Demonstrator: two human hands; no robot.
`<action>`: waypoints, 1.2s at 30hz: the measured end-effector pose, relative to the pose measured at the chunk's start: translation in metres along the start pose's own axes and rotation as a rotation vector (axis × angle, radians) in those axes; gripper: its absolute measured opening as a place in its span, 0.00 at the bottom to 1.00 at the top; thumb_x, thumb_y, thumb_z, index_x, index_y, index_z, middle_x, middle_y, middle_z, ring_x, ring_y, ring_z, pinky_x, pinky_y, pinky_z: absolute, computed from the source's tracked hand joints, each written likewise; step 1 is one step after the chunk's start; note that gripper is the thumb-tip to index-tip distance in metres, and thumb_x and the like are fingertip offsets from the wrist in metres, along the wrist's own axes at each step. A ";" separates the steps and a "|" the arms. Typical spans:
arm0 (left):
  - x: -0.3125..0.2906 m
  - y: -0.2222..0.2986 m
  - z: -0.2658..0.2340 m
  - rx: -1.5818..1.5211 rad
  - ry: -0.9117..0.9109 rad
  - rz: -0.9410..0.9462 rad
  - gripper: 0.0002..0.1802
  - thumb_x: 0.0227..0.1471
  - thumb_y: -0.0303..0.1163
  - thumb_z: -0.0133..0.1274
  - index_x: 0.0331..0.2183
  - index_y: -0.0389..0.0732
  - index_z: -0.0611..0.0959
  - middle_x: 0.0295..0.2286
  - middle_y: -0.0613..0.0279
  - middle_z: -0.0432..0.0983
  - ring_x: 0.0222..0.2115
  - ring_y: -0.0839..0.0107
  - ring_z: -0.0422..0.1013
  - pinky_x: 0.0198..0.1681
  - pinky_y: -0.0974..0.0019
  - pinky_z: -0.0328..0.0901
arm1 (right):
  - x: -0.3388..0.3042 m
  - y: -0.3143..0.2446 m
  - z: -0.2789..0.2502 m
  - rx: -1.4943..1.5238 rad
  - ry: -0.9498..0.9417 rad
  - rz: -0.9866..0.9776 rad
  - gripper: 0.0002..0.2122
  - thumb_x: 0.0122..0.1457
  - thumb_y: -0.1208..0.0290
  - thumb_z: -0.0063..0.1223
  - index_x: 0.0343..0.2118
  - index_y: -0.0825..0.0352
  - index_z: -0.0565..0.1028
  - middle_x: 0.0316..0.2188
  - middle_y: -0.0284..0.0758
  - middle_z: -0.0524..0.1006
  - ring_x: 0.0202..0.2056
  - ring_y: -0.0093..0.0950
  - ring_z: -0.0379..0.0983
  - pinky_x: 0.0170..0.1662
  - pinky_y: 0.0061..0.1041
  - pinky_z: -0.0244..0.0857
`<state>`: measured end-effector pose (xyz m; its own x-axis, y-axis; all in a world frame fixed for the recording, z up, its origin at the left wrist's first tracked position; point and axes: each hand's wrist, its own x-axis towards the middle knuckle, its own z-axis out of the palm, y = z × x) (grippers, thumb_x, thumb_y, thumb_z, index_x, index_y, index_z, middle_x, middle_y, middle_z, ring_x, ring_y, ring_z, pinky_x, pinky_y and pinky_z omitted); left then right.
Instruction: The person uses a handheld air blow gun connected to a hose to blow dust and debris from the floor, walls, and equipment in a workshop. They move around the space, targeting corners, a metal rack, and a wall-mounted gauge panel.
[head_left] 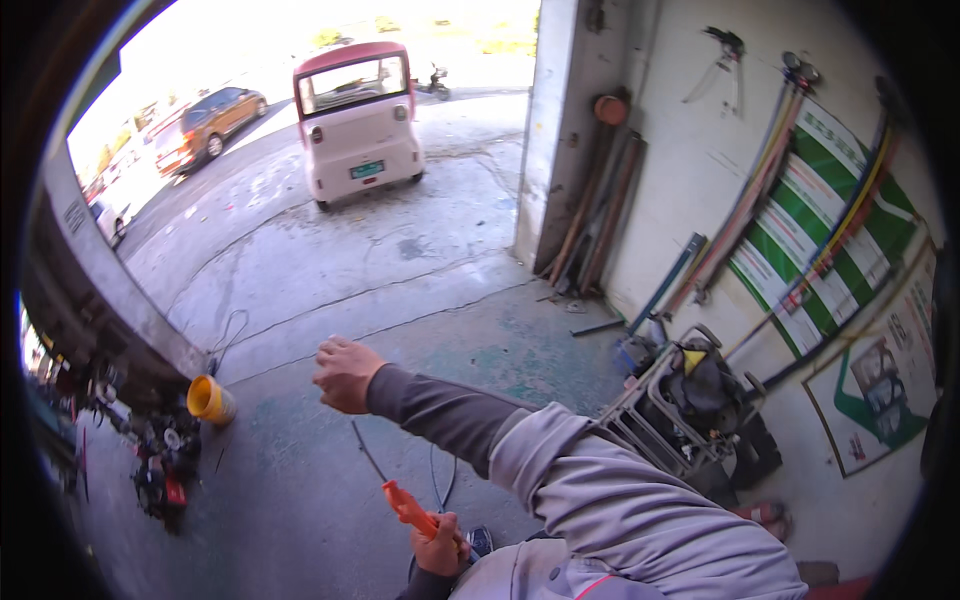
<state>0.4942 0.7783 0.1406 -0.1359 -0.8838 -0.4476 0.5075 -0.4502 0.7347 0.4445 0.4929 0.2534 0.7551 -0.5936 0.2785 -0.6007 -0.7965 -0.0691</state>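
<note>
My left hand (440, 546), low in the middle close to my body, is closed round the grip of an orange spray gun (408, 507). A thin dark lance (369, 450) runs from the gun up and to the left, over the floor. Beside it a thin hose (447, 482) makes a loop. My right arm reaches across to the left, with the grey sleeve pushed up over a darker one. At its end my right hand (346, 375) is raised in the air, its fingers curled in. Its palm is hidden, so anything inside it cannot be seen.
A yellow bucket (210, 401) stands by the left doorway, near dark machine parts (165, 445). On the right, a metal-framed machine (668, 400) sits against the wall, below hanging hoses (755, 175). Outside are a small white-and-red vehicle (362, 140) and an orange car (210, 125).
</note>
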 end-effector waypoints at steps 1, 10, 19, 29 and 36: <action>0.005 0.000 0.002 -0.045 -0.006 0.000 0.11 0.57 0.30 0.55 0.29 0.43 0.69 0.15 0.63 0.67 0.09 0.73 0.63 0.09 0.68 0.59 | -0.001 -0.004 -0.002 0.214 0.088 0.155 0.14 0.56 0.59 0.55 0.35 0.66 0.78 0.43 0.47 0.74 0.49 0.41 0.69 0.55 0.39 0.62; 0.060 -0.021 0.036 0.216 -0.303 -0.143 0.16 0.56 0.25 0.50 0.45 0.34 0.67 0.32 0.52 0.74 0.07 0.72 0.63 0.08 0.70 0.58 | -0.189 0.012 0.001 1.136 0.355 0.932 0.24 0.63 0.52 0.50 0.42 0.75 0.73 0.32 0.41 0.77 0.32 0.29 0.74 0.38 0.28 0.68; 0.137 -0.038 0.076 0.553 -0.338 -0.292 0.25 0.54 0.26 0.50 0.52 0.31 0.64 0.35 0.57 0.72 0.06 0.71 0.62 0.06 0.67 0.56 | -0.538 -0.092 0.020 1.101 0.555 1.644 0.19 0.62 0.55 0.55 0.41 0.70 0.76 0.32 0.32 0.79 0.32 0.20 0.73 0.38 0.23 0.69; 0.151 -0.081 0.158 0.739 -0.189 -0.195 0.19 0.54 0.32 0.53 0.46 0.35 0.69 0.22 0.60 0.68 0.04 0.71 0.61 0.06 0.66 0.54 | -0.740 -0.126 -0.007 0.990 1.100 1.974 0.13 0.64 0.61 0.53 0.39 0.69 0.75 0.31 0.32 0.78 0.30 0.19 0.74 0.32 0.19 0.68; 0.147 -0.106 0.224 0.744 -0.117 -0.167 0.17 0.55 0.30 0.53 0.44 0.35 0.70 0.24 0.61 0.68 0.04 0.71 0.60 0.05 0.67 0.53 | -0.859 -0.016 -0.069 0.723 1.250 1.884 0.11 0.64 0.63 0.53 0.38 0.67 0.75 0.30 0.30 0.78 0.29 0.17 0.73 0.31 0.17 0.66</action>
<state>0.2303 0.6675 0.1109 -0.2707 -0.7857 -0.5562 -0.2281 -0.5090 0.8300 -0.2125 1.0238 0.0816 -0.9063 -0.3323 -0.2612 0.1825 0.2498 -0.9509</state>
